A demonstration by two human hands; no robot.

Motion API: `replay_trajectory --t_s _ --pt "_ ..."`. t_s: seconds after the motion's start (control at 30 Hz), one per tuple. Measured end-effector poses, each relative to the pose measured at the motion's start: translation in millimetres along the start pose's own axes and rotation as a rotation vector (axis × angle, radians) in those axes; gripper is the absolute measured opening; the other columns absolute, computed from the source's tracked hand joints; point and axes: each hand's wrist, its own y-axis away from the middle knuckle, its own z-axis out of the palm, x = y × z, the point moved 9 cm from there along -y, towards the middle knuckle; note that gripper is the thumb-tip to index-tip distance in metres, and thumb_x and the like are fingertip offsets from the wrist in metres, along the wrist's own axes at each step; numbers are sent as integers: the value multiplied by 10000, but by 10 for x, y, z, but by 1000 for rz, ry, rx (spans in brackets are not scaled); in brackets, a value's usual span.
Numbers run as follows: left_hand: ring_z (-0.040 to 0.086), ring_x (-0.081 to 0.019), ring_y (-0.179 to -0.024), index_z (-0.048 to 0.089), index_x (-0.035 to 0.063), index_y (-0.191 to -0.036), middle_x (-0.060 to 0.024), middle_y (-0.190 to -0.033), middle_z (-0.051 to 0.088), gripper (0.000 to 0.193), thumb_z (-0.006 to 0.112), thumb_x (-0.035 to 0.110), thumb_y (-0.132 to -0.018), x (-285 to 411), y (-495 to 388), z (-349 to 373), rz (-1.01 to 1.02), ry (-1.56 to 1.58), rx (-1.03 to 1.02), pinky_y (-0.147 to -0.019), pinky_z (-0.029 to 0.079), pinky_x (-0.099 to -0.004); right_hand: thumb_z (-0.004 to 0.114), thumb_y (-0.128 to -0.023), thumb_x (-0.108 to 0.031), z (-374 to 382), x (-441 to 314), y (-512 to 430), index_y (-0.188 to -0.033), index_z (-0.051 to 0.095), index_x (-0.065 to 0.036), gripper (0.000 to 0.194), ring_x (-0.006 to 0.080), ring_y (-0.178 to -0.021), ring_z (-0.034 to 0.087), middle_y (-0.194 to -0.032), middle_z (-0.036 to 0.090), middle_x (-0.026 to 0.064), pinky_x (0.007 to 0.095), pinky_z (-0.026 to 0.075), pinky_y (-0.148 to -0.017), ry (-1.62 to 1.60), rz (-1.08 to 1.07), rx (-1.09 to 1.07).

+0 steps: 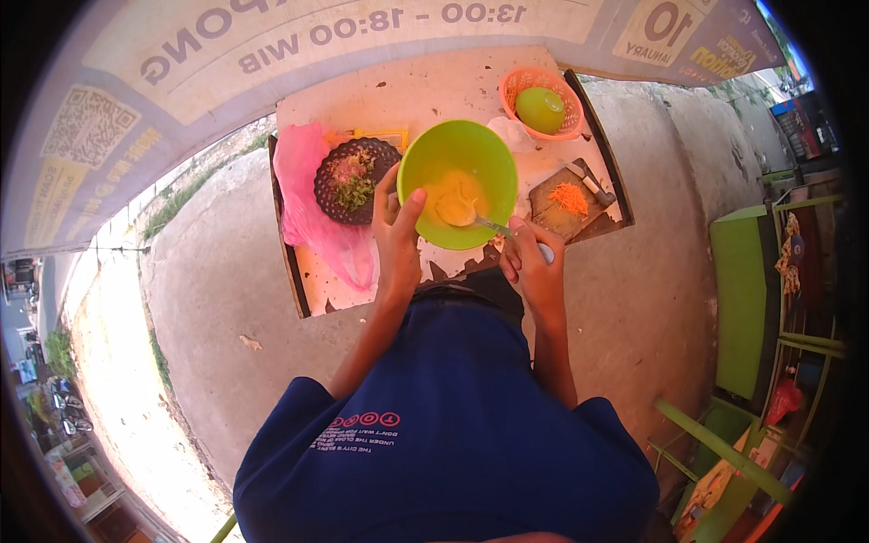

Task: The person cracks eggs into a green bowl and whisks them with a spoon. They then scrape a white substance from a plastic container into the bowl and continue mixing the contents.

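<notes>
My left hand (pixel 400 227) grips the rim of a green plastic bowl (pixel 499 159), thumb over its edge. Inside lies a yellow batter-like mixture (pixel 451 190). In my right hand (pixel 533 254) is the handle of a metal spoon (pixel 492 225), its bowl down in the mixture. Left of the bowl, a dark perforated plate (pixel 329 207) holds chopped greens (pixel 354 191) and pale reddish pieces. Shredded carrot (pixel 569 198) sits on a wooden cutting board (pixel 553 218) to the right, with a knife (pixel 590 180) at the board's far right.
A pink plastic bag (pixel 305 197) covers the table's left side. At the back right, a pink basket (pixel 572 125) holds a green bowl (pixel 540 110). A clear plastic bag (pixel 512 134) lies near it. The worn white table (pixel 434 81) has dark raised side edges; a printed banner (pixel 380 34) hangs beyond.
</notes>
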Motion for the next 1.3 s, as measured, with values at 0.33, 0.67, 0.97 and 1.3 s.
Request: replay_trajectory --t_s 0.33,0.67,0.97,1.3 --pt "590 -110 -1003 390 18 -1453 -69 -1113 619 621 668 219 -936 63 11 17 42 42 2 -816 467 -226 599 -976 -72 -1 -15 1 -632 425 -54 386 28 -486 379 -585 401 -48 226 285 -444 86 -95 75" --pt "573 -151 -1105 378 11 -1457 -103 -1189 596 642 675 218 -927 26 9 -24 7 57 -16 -929 468 -284 599 -888 45 -29 21 26 -636 323 -61 389 0 -588 323 -622 336 -65 218 241 -487 123 -185 38" --pt "567 -188 -1180 371 7 -1454 -127 -1257 576 603 646 186 -949 50 53 -23 -10 95 -20 -999 471 -319 598 -848 57 68 -110 61 -640 355 -31 332 20 -604 329 -609 333 -55 236 272 -509 310 -198 -20" --pt "578 -183 -1157 372 8 -1453 -132 -1258 577 604 645 195 -948 9 59 -117 -31 70 -1 -983 477 -314 607 -806 61 139 -121 -27 -632 343 -23 327 27 -606 333 -599 348 -36 237 268 -521 406 -280 -128"
